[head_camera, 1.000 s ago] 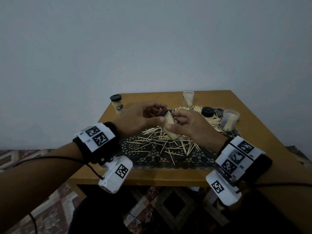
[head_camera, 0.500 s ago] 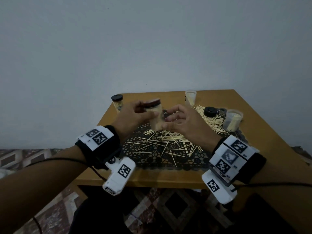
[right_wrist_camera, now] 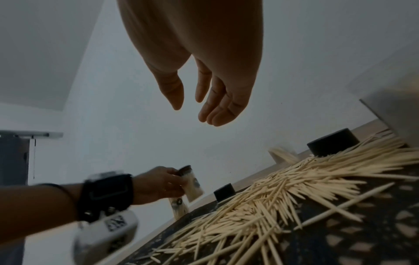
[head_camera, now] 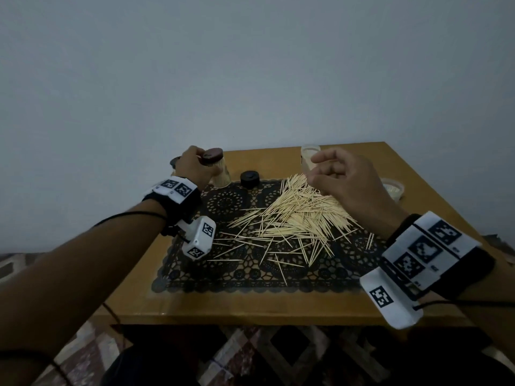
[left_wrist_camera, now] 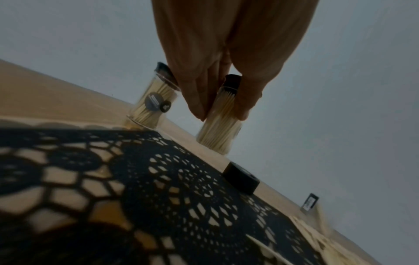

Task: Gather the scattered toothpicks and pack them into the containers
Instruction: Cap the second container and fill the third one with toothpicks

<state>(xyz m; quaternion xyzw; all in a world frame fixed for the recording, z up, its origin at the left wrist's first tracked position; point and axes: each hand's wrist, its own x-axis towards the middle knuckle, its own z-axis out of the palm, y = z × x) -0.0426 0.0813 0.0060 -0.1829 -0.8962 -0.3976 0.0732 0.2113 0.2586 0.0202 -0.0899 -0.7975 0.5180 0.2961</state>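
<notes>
At the upper left of the head view, my left hand grips a filled, capped toothpick container, fingers and thumb on its sides just below the dark cap. I judge the step is setting it down at the table's back edge beside another capped container. To do it well: keep it upright, land the base flat on bare wood just off the lace mat, leave a gap so it doesn't knock its neighbour, let go only once it stands. In the left wrist view the base looks near the table; contact unclear.

My right hand hovers over the pile, fingers loosely curled, holding nothing. Scattered toothpicks lie in the middle and right of the mat, so lots is left. Two open containers at upper right, a loose black lid between them and my left hand.

Writing: the neighbour container has a round dark label with a white mark, too blurred to read. Wrist bands carry black-and-white tag markers, no text legible.
</notes>
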